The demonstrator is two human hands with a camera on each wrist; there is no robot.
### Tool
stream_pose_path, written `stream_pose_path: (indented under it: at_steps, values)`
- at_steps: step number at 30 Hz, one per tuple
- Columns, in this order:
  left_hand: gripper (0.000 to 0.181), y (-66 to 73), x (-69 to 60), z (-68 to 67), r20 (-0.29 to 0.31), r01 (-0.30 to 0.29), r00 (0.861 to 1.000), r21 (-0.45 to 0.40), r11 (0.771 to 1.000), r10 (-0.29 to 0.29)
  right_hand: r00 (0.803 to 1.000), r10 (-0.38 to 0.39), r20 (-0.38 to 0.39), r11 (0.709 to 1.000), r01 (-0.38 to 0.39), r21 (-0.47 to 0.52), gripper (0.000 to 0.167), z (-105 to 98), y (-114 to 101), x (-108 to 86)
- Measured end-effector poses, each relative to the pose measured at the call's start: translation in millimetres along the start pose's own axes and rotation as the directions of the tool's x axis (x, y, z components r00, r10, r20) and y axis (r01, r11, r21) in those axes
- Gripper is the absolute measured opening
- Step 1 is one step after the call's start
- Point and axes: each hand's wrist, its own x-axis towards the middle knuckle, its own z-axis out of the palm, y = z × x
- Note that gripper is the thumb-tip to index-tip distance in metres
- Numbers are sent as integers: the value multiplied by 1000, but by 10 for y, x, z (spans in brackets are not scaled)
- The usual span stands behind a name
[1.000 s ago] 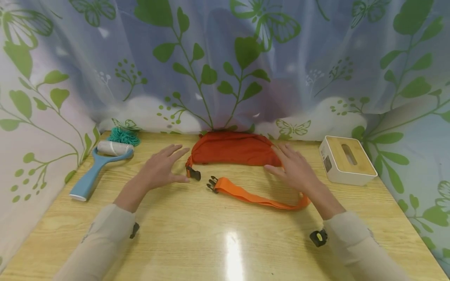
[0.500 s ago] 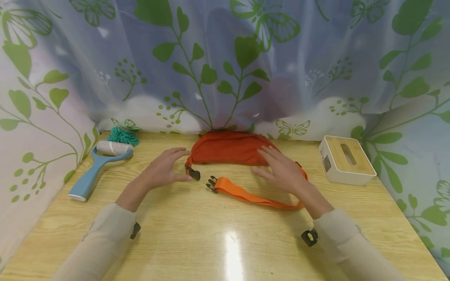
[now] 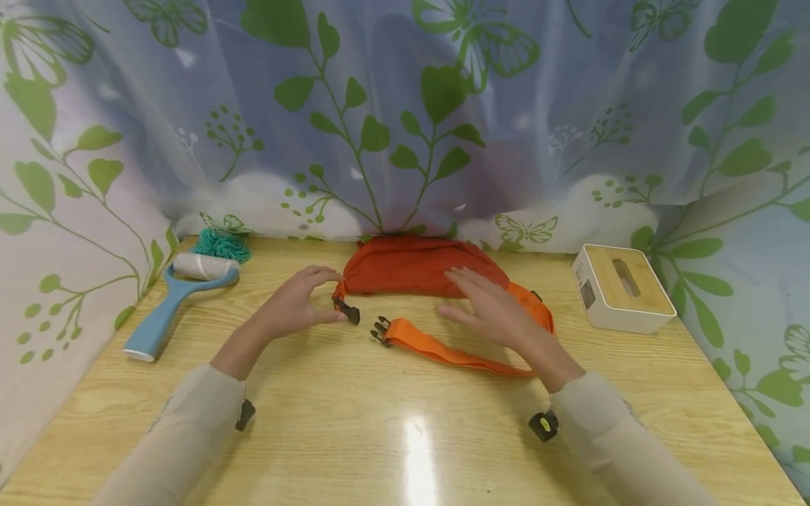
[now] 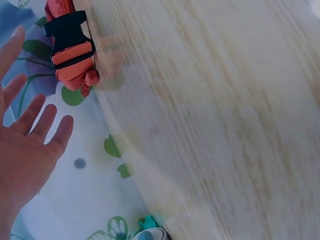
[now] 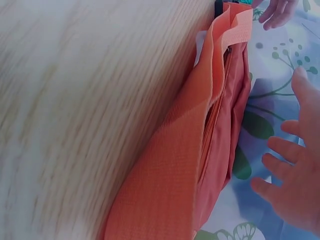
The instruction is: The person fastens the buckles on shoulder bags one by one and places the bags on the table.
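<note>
A red waist bag (image 3: 418, 267) lies at the back of the table, its orange strap (image 3: 455, 357) looped toward the front right. At the strap's free end is a black prong buckle half (image 3: 382, 330). The matching black socket half (image 3: 346, 310) sits by the bag's left end, apart from the prongs. My left hand (image 3: 294, 302) hovers beside that socket, fingers spread and holding nothing. Over the bag's right part and the strap is my right hand (image 3: 490, 309), fingers extended. In the right wrist view the strap (image 5: 165, 165) runs close to the camera, with the hand away from it.
On the left lie a blue-handled lint roller (image 3: 171, 309) and a bundle of teal cord (image 3: 221, 244). A white tissue box (image 3: 623, 288) with a wooden lid stands at the right. A patterned curtain (image 3: 405, 140) hangs behind the table.
My right hand has moved left, from the bag's right end to over its right part, uncovering more of the strap. My left hand has hardly moved. The bag has stayed put.
</note>
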Motion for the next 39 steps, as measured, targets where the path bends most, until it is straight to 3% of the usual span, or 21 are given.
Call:
stream_pose_path:
  at_steps: [7, 22, 26, 39]
  values:
    - [67, -24, 3, 11, -1, 19, 1000, -112, 993, -19, 1000, -22, -1, 999, 22, 24, 76, 31, -48, 26]
    - [60, -61, -8, 22, 2, 82, 996, -244, 966, -84, 999, -31, 38, 992, 26, 126, 75, 136, -250, 70]
    - [61, -59, 4, 5, 10, 85, 996, -256, 963, -85, 998, -35, 53, 990, 28, 137, 75, 150, -303, 109]
    - [57, -59, -22, 21, 45, 80, 997, -276, 958, -70, 982, -150, 115, 973, 126, 195, 71, 289, -421, 214]
